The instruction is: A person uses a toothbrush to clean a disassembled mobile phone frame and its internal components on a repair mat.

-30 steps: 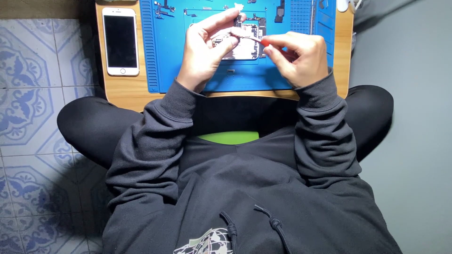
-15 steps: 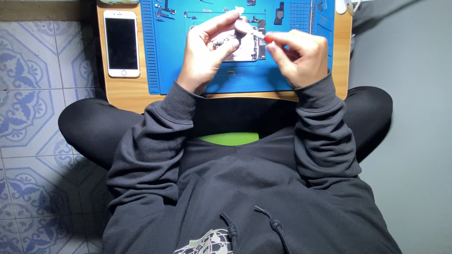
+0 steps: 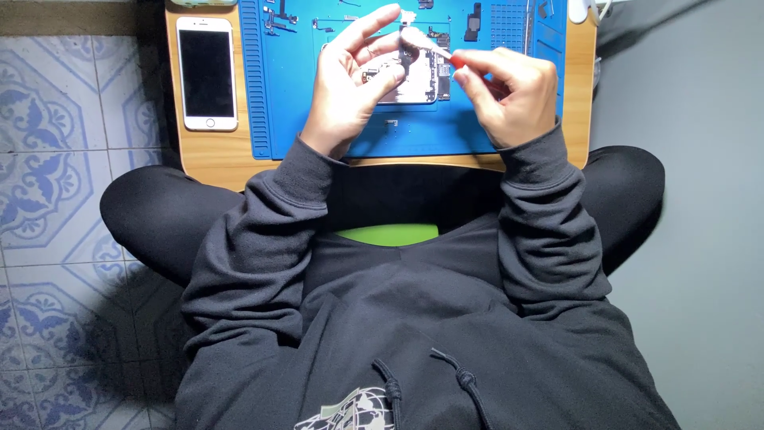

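An opened phone body (image 3: 414, 80) lies on a blue repair mat (image 3: 294, 103), its inner parts showing. My left hand (image 3: 346, 84) rests over its left side, thumb and fingers curled around a small part near the phone's top. My right hand (image 3: 505, 91) grips a thin tool with a red collar and pale shaft (image 3: 438, 49), whose tip points left to the phone's upper edge. What sits between my left fingertips is too small to make out.
A white phone with a dark screen (image 3: 207, 73) lies face up on the small wooden table (image 3: 223, 159), left of the mat. Small loose parts (image 3: 278, 20) dot the mat's far edge. Patterned floor tiles (image 3: 56, 183) lie to the left, grey floor (image 3: 700, 199) to the right.
My right hand has shifted slightly left and up, bringing the tool tip closer to the phone's top edge. My left hand has stayed over the phone with little change.
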